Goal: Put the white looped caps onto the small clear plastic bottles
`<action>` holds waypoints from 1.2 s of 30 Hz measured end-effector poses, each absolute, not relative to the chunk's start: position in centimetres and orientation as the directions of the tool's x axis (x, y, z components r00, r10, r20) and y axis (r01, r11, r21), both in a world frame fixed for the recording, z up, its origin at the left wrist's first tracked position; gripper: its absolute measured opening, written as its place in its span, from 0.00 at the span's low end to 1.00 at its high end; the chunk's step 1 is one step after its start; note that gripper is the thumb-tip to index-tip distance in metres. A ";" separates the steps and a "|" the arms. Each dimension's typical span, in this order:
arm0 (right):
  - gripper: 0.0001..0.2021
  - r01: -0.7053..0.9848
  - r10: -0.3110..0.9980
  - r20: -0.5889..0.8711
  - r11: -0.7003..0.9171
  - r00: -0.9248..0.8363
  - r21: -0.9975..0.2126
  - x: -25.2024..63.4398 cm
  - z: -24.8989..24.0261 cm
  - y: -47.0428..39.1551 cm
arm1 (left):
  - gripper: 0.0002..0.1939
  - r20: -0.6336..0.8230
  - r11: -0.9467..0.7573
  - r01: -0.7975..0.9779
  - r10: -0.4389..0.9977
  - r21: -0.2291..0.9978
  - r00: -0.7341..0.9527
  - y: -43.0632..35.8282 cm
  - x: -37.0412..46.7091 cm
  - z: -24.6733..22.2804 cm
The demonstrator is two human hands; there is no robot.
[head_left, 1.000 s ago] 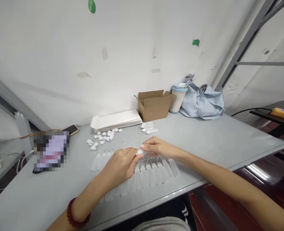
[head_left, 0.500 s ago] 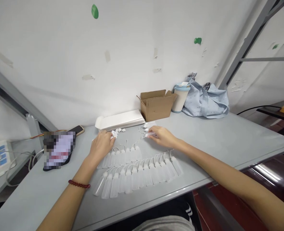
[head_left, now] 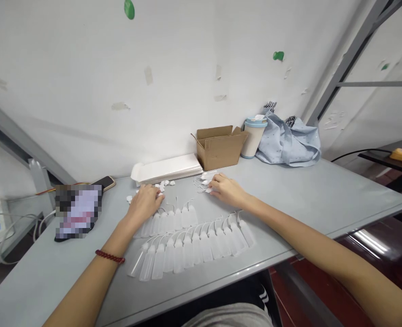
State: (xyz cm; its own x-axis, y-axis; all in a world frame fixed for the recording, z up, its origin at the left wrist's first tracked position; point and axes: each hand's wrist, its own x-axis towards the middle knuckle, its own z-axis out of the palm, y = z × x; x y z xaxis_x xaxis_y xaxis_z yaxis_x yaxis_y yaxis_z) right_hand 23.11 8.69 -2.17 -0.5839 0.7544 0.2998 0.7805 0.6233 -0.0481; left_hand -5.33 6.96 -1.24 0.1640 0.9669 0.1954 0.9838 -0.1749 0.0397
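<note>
My left hand (head_left: 144, 202) is at the small white plastic pieces (head_left: 167, 183), fingers curled down and closed; what is between them is hidden. At the far middle of the table, my right hand (head_left: 228, 190) pinches a small translucent plastic tube with a white tip (head_left: 208, 190), mostly covered by the fingers. Just beyond it lie similar tubes (head_left: 209, 175) with thin white cords. Nearer to me, a long row of translucent tubes (head_left: 187, 250) with white necks and cords spreads across the table. A shorter row (head_left: 177, 219) lies behind it, partly under my left wrist.
A stack of flat white cards or boxes (head_left: 169, 169) lies by the wall, beside an open cardboard box (head_left: 219, 152). To the right stand a lidded cup (head_left: 253, 138) and a light blue cloth bag (head_left: 289, 141). A phone (head_left: 108, 182) and a blurred-out item (head_left: 80, 211) lie left.
The view has shifted slightly. My right hand has lowered the tube a little toward the others at the back. My left hand stays at the white pieces.
</note>
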 end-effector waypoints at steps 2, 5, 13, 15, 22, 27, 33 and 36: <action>0.08 0.786 0.760 0.300 0.616 -0.577 -0.049 23.0 -2.2 8.7 | 0.13 0.201 -0.185 0.981 0.964 0.054 0.171 6.8 -5.3 -1.1; 0.09 0.796 0.763 0.339 0.602 -0.550 -0.064 22.7 -1.9 8.0 | 0.14 0.223 -0.186 0.979 0.961 0.079 0.165 6.4 -5.1 -0.6; 0.13 0.402 0.492 0.217 0.844 -0.843 -0.355 20.9 0.1 3.0 | 0.14 0.332 -0.225 0.958 0.930 0.178 0.157 5.1 -4.1 0.3; 0.13 0.418 0.497 0.171 0.837 -0.851 -0.354 20.6 -0.1 2.6 | 0.13 0.349 -0.250 0.951 0.921 0.183 0.175 4.7 -3.6 0.3; 0.13 0.458 0.515 0.133 0.832 -0.847 -0.313 20.4 -0.8 3.3 | 0.11 0.398 -0.333 0.926 0.885 0.180 0.241 3.9 -2.6 0.4; 0.13 0.496 0.542 0.093 0.816 -0.835 -0.297 20.6 -0.5 3.8 | 0.11 0.411 -0.347 0.921 0.876 0.176 0.252 3.9 -2.6 0.2; 0.12 0.546 0.588 0.151 0.801 -0.794 -0.246 21.0 -0.8 4.4 | 0.11 0.390 -0.380 0.869 0.888 0.318 0.245 3.4 -2.2 0.6; 0.11 0.550 0.596 0.263 0.802 -0.758 -0.232 21.3 -0.9 4.7 | 0.11 0.290 -0.353 0.777 0.930 0.521 0.228 2.8 -1.5 1.3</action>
